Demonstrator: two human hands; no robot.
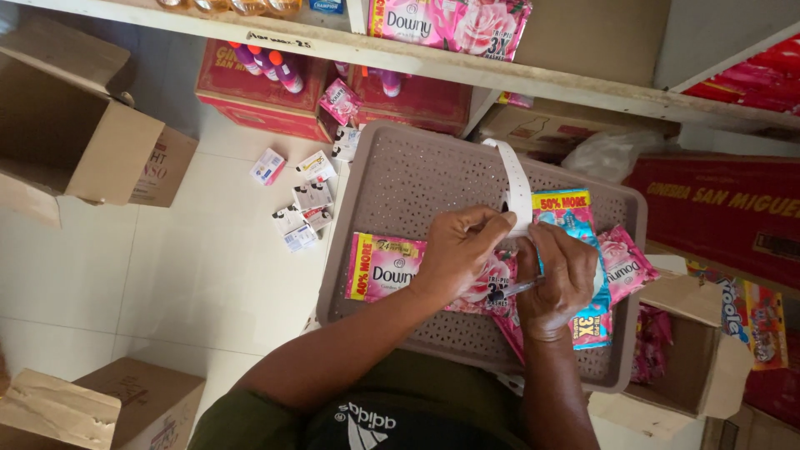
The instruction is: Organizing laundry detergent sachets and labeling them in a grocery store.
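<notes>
Head view, looking down onto a taupe perforated tray (pixel 400 175) at the centre of the frame. Shows the left hand (pixel 462 254) with thumb and fingers pressed together on the lower end of a white perforated strip (pixel 518 187), which arches up toward the top edge of the tray. Shows the right hand (pixel 565 283) just beside it, right of centre, curled tight around a string of blue sachets (pixel 571 218), with a slim metal tool (pixel 521 288) poking out of the fist toward the left; cannot tell which fingers steady that tool. Finds pink sachets (pixel 385 267) lying flat on the tray under the left wrist, and another pink sachet (pixel 625 262) at the tray's right edge. Likely trouble: with the tool tip touching or nearly touching the soft packets, could pierce a sachet and leak onto the tray and through its holes. With only a fingertip pinch on the springy strip, could let it flick free. With the tray seemingly balanced on the lap and not on a table, could tip and spill sachets onto the tiled floor (pixel 208 275) at the left, among the small boxes (pixel 302 204) scattered there.
</notes>
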